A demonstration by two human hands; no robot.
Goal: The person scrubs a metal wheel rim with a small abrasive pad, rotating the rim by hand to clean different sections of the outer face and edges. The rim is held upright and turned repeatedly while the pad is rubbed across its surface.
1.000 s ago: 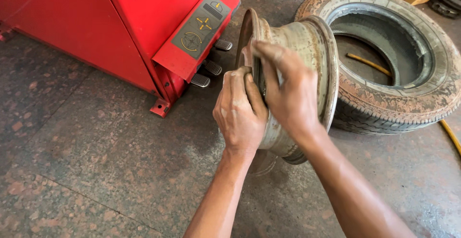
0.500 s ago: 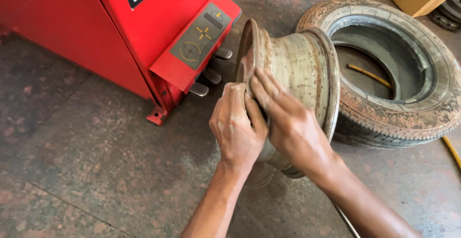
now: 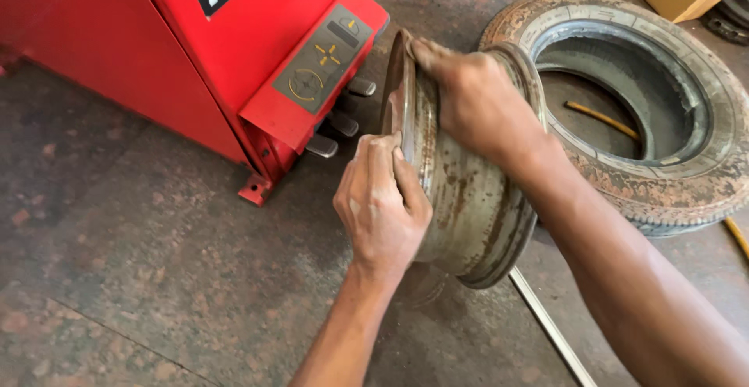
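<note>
Stained concrete floor [image 3: 140, 278], rusty (perhaps steel) wheel rim [image 3: 468, 200] upright, hands gripping.

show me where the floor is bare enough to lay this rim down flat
Bare floor lies left of the left hand, below the red machine. Crowded: the pedals sit close beside the rim, and the worn tyre right of it.

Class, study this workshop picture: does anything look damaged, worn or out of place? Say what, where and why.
The bare steel wheel rim, stood on edge and gripped by the left hand and right hand, is rust-streaked and dull. The tyre lying flat behind it looks cracked and dirt-caked, with a yellow hose running through its opening.
</note>
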